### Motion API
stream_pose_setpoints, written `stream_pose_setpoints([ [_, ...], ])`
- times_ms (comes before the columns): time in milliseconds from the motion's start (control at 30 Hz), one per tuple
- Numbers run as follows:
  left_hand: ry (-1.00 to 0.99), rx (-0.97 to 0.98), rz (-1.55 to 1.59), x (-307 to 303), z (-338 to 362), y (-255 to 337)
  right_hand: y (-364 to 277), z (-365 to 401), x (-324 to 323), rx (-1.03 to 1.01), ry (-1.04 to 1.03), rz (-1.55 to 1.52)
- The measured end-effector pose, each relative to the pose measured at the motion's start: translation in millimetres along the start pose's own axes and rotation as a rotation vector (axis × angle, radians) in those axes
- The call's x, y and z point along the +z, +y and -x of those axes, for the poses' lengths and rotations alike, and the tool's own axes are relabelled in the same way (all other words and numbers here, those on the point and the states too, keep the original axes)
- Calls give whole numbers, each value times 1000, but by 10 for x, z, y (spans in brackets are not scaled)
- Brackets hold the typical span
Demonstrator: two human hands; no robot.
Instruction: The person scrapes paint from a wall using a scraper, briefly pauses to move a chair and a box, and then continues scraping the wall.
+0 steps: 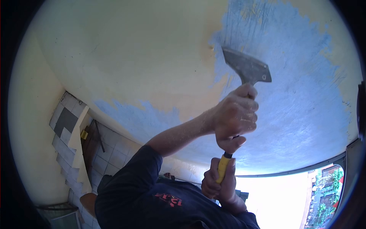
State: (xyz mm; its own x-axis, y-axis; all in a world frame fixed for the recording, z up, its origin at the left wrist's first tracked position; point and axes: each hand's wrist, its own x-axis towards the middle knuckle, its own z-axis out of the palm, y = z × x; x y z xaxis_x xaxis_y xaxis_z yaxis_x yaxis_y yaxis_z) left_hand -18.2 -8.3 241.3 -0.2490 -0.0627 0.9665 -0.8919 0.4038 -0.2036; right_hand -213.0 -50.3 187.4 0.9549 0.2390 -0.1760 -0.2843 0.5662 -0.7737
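Note:
A long-handled paint scraper (248,66) with a broad grey blade is held in both hands. My left hand (236,114) is wrapped round its shaft just below the blade, back of the hand towards me. Lower down, my right hand (219,181) grips the yellow handle (222,168), thumb lying along it. The blade overlaps a large painted surface (152,57), at the border between cream paint and a patchy blue area (297,76). Dark scratch lines run through the blue above the blade. Pale dust speckles my left hand and forearm.
A stepped staircase (68,156) stands at the left beside a tiled surface (110,152) and a dark brown panel (90,149). Bright light enters through an opening (274,198) at the lower right, with green plants (328,191) outside. A dark frame (354,152) edges the right side.

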Motion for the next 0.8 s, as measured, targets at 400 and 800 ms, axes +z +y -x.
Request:
stream_pose_setpoints([
  [400,-12,-28,48,-135,-101,-47,-75,-93,141,-15,-27,-17],
  [800,0,-19,-9,-137,-203,-132,-168,-163,144,-53,-60,41],
])
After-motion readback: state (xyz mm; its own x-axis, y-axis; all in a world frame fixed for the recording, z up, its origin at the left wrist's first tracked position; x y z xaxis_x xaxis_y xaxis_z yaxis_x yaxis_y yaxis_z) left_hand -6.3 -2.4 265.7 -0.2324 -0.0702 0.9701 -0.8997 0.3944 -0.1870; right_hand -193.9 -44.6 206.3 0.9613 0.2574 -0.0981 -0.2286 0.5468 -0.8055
